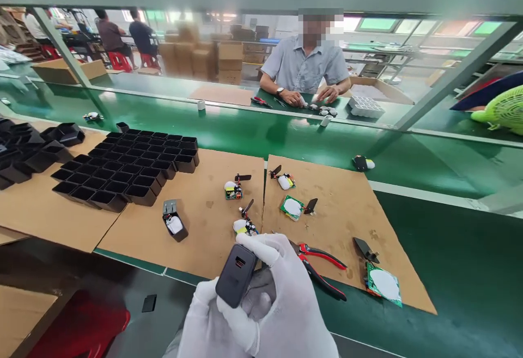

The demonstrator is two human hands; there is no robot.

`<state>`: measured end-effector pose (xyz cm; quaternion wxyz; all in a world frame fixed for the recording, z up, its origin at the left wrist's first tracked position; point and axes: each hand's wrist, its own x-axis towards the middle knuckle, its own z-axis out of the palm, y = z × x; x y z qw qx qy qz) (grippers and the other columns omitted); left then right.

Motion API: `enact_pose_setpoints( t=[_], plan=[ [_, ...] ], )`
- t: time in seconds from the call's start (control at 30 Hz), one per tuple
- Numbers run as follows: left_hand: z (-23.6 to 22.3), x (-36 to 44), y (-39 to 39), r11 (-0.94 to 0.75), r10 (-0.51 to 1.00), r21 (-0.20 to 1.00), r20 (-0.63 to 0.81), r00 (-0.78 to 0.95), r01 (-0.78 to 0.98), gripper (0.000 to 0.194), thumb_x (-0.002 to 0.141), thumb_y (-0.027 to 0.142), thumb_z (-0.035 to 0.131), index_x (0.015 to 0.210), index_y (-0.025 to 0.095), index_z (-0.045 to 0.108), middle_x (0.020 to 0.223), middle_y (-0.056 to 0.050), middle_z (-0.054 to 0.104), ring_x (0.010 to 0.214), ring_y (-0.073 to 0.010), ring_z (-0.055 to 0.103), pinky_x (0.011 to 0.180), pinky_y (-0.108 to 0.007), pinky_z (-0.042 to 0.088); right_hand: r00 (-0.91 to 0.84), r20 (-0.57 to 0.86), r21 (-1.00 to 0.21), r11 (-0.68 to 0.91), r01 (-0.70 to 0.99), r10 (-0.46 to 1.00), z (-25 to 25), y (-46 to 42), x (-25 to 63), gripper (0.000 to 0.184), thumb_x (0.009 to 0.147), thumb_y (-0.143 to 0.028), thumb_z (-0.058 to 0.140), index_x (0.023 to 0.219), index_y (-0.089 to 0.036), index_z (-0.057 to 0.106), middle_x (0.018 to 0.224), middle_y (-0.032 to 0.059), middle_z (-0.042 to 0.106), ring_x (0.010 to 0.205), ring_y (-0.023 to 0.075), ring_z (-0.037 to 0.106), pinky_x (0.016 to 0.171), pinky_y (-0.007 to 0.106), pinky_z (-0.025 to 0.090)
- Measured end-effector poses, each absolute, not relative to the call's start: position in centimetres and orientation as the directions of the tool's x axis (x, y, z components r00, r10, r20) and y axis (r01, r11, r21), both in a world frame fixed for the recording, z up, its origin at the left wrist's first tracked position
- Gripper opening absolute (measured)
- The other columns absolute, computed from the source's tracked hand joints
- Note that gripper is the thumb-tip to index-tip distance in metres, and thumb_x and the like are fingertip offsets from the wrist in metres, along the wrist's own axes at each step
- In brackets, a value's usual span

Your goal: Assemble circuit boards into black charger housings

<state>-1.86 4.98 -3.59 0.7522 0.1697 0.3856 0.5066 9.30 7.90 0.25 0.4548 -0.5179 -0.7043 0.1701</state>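
Resting between both gloved hands (261, 303), the black case (236, 275) tilts.

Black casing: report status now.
Left hand, right hand: both gripping black casing. Slotted face toward camera. Red-handled pliers close beside right hand; circuit board just beyond casing.

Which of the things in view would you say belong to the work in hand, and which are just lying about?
Likely in the work:
closed black casing, in the left hand and right hand
open black cases
circuit boards
pliers

Seemingly just about:
green fan
red stool
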Motion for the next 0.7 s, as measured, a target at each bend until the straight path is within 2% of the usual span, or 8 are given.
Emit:
enact_pose_setpoints(
  t=[0.1,0.17,0.23,0.3,0.4,0.47,0.57,0.7],
  plan=[
    [-3.3,-1.7,4.4,0.424,0.898,0.692,-0.406,0.17,-0.584,0.062,0.093,0.065,0.055,0.128,0.018,0.075,0.112,-0.019,0.079,0.117,-0.0413,0.073,0.097,-0.062,0.063,-0.062,0.363,-0.771,0.337,0.541,0.93,0.7,6.9,9.6,0.064,0.071,-0.023,0.082,0.132,-0.035,0.07,0.121,0.0072,0.072,0.085,0.0226,0.075,0.056,0.027,0.062],
    [-3.1,-1.7,4.2,0.409,0.905,0.722,-0.4,0.145,-0.557,0.061,0.094,0.062,0.054,0.134,0.02,0.071,0.116,-0.017,0.077,0.117,-0.0399,0.073,0.096,-0.062,0.064,-0.019,0.34,-0.797,0.299,0.525,0.94,0.8,6.3,9.4,0.058,0.077,-0.018,0.074,0.131,-0.037,0.07,0.122,0.0051,0.073,0.077,0.0186,0.074,0.049,0.024,0.058],
    [-3.1,-1.6,4.1,0.39,0.913,0.748,-0.391,0.119,-0.537,0.059,0.094,0.061,0.053,0.135,0.024,0.072,0.117,-0.015,0.076,0.12,-0.0402,0.072,0.097,-0.06,0.064,0.04,0.339,-0.814,0.272,0.513,0.94,0.8,6.0,9.3,0.055,0.08,-0.013,0.067,0.128,-0.038,0.07,0.122,0.0029,0.073,0.077,0.017,0.074,0.049,0.023,0.059],
    [-3.1,-1.3,4.1,0.37,0.921,0.768,-0.377,0.098,-0.523,0.058,0.093,0.061,0.051,0.132,0.023,0.074,0.115,-0.015,0.076,0.125,-0.0417,0.069,0.098,-0.058,0.064,0.04,0.344,-0.816,0.278,0.507,0.938,0.8,6.1,9.5,0.058,0.079,-0.011,0.067,0.129,-0.04,0.069,0.123,0.0011,0.073,0.082,0.0175,0.075,0.052,0.022,0.06],
    [-3.2,-0.9,4.1,0.346,0.931,0.788,-0.358,0.079,-0.509,0.06,0.093,0.06,0.052,0.132,0.02,0.074,0.113,-0.016,0.076,0.129,-0.0432,0.066,0.099,-0.059,0.063,-0.131,0.357,-0.796,0.375,0.475,0.925,0.8,6.5,10.4,0.07,0.074,-0.013,0.075,0.137,-0.041,0.064,0.125,0.001,0.073,0.093,0.0209,0.077,0.061,0.024,0.066],
    [-3.4,-0.8,4.0,0.337,0.934,0.799,-0.351,0.068,-0.498,0.06,0.092,0.058,0.052,0.132,0.02,0.074,0.114,-0.016,0.076,0.13,-0.043,0.066,0.099,-0.059,0.064,-0.168,0.353,-0.795,0.39,0.466,0.92,0.8,6.6,10.7,0.071,0.076,-0.013,0.075,0.14,-0.042,0.062,0.126,0.0003,0.073,0.09,0.0199,0.077,0.062,0.024,0.067],
    [-3.8,-1.2,4.1,0.328,0.935,0.815,-0.351,0.044,-0.478,0.057,0.092,0.056,0.054,0.135,0.023,0.072,0.113,-0.015,0.076,0.127,-0.0418,0.068,0.099,-0.059,0.064,-0.122,0.352,-0.79,0.364,0.493,0.928,1.1,6.6,10.4,0.068,0.077,-0.013,0.073,0.138,-0.041,0.064,0.124,0.0001,0.075,0.083,0.019,0.078,0.055,0.022,0.064],
    [-4.3,-1.7,4.2,0.338,0.929,0.825,-0.369,0.022,-0.452,0.052,0.095,0.051,0.055,0.138,0.026,0.07,0.113,-0.013,0.077,0.117,-0.0401,0.073,0.095,-0.056,0.066,-0.057,0.368,-0.8,0.347,0.49,0.928,1.4,6.4,9.5,0.062,0.08,-0.011,0.069,0.134,-0.041,0.066,0.124,-0.0009,0.074,0.086,0.0177,0.078,0.056,0.019,0.064]
  ],
)
